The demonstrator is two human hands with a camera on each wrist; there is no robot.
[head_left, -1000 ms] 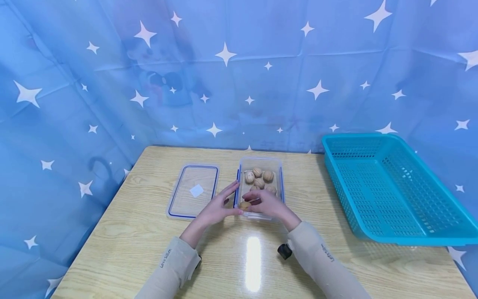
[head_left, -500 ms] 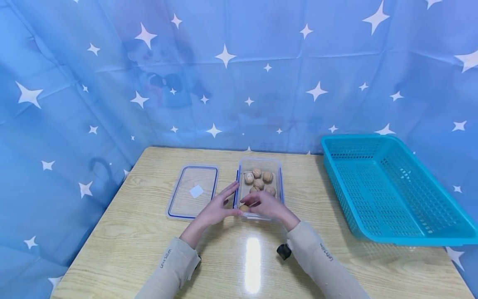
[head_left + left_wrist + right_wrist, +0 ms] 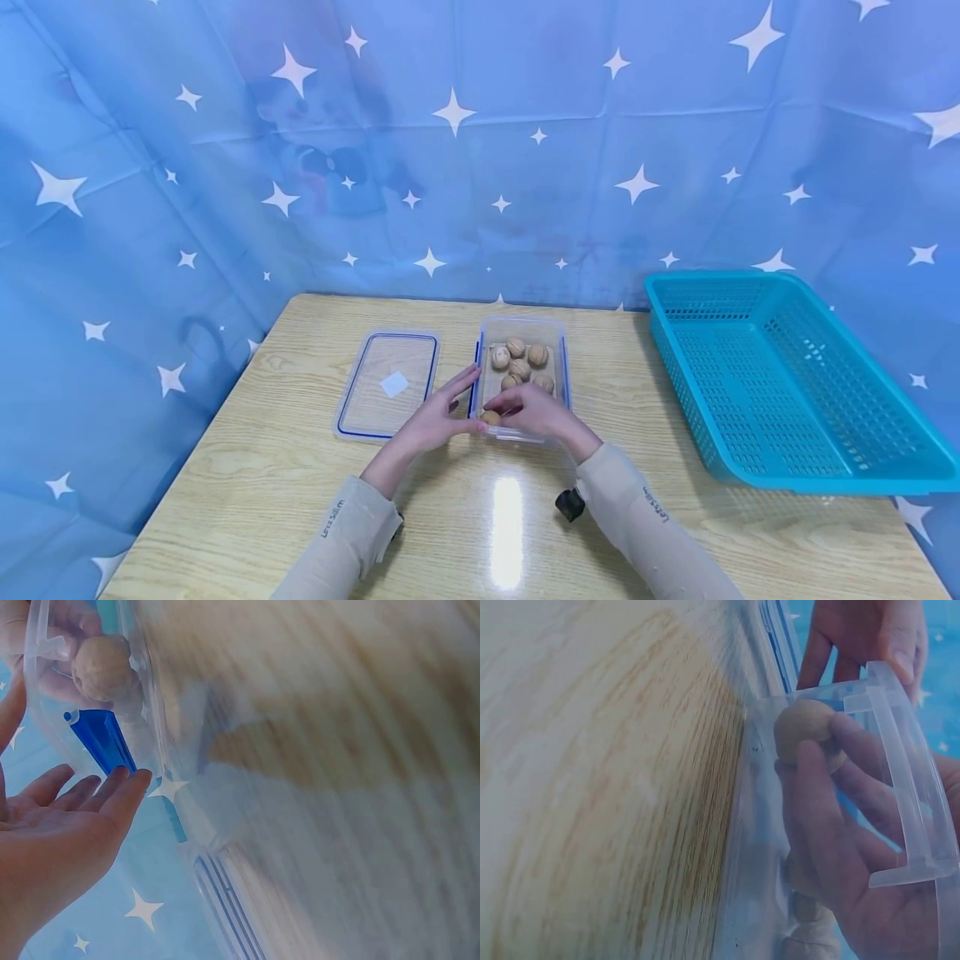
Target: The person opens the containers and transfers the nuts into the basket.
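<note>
A clear plastic food box [image 3: 562,342] with blue sides stands mid-table in the head view, several walnuts [image 3: 519,368] lying in it. My right hand [image 3: 542,410] reaches inside and pinches one walnut [image 3: 491,418] at the near left corner. Through the clear wall, the right wrist view shows thumb and fingers around that walnut [image 3: 802,727]. My left hand [image 3: 435,422] is spread along the box's left side, thumb at the near corner and fingers extended. Those straight fingers [image 3: 124,799] show beside a blue latch [image 3: 105,741] in the left wrist view.
The box's clear lid [image 3: 358,408], with a blue seal and a white square label, lies flat to the left. A large turquoise basket [image 3: 678,400] stands on the right. Behind the wooden table [image 3: 225,500] hangs a blue star-patterned cloth [image 3: 480,167].
The right hand has shifted the pinched walnut slightly down and toward the box's near left corner. The left hand has stayed at the box's side.
</note>
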